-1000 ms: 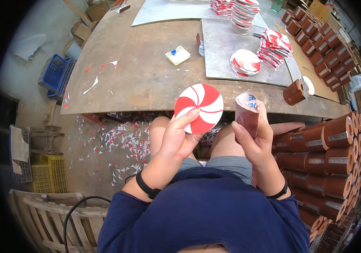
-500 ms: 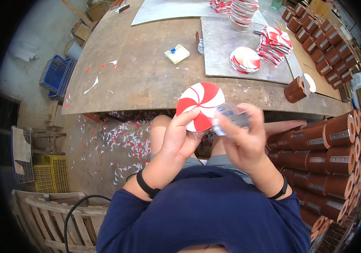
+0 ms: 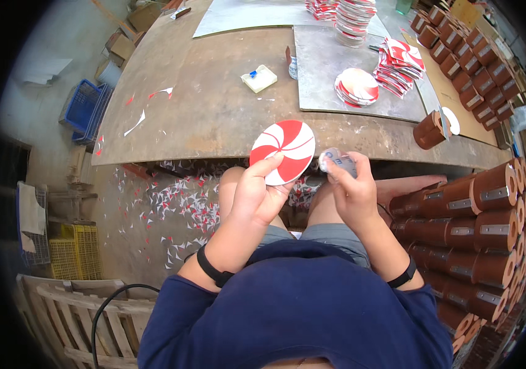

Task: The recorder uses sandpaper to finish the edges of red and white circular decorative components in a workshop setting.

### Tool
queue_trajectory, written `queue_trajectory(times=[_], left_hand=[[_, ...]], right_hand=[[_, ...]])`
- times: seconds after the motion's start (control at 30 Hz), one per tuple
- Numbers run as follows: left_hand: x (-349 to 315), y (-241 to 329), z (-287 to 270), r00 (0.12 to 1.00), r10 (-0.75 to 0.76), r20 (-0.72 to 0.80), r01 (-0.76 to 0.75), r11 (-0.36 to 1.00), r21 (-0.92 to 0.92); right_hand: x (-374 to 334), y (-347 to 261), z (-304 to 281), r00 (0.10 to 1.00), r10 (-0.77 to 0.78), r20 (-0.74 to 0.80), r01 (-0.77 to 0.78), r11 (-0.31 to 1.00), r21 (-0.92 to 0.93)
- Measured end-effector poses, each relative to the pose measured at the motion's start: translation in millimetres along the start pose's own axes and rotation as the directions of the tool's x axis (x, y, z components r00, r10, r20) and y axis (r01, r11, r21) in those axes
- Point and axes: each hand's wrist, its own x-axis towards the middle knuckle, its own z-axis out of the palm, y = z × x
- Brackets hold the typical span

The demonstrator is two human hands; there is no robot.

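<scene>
We had a narrow gap between the striped disc (image 3: 282, 152) in our left hand (image 3: 255, 190) and the pale piece (image 3: 341, 162) in our right hand (image 3: 355, 187). Over the left of the worktop (image 3: 195, 117) we could pass above scraps (image 3: 168, 91). Farther right a tray (image 3: 266, 79), disc piles (image 3: 357, 87) and a brown cylinder (image 3: 427, 131) blocked us; stacked cylinders (image 3: 435, 206) walled our right side.

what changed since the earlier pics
The right hand moved left, its sheet turning from mostly brown to a greyish printed side; midway it overlapped the red-and-white disc, now they're apart. The left hand and disc shifted slightly left. Nothing was let go; the tall disc stack stayed put.
</scene>
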Motion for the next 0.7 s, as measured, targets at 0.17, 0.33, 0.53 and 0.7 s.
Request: queue_trajectory(times=[0.17, 0.33, 0.53, 0.7], left_hand=[[0.1, -7.1, -2.2, 0.998, -0.051, 0.029, 0.05, 0.999, 0.015], [3.4, -3.8, -5.3, 0.999, -0.026, 0.04, 0.029, 0.998, -0.055], [1.4, -3.7, -7.1, 0.992, -0.107, 0.064, 0.109, 0.994, -0.031], [3.3, -3.8, -0.1, 1.0, -0.012, 0.022, 0.013, 1.0, -0.012]], right_hand=[[14.7, -26.1, -14.4, 0.999, -0.019, -0.044, 0.021, 0.997, 0.068], [-4.8, 5.1, 2.6, 0.994, 0.101, -0.045, -0.1, 0.995, 0.023], [16.1, -19.7, -7.2, 0.992, -0.119, -0.036, 0.122, 0.989, 0.088], [2.4, 13.0, -1.2, 0.99, 0.117, -0.08, -0.113, 0.992, 0.049]])
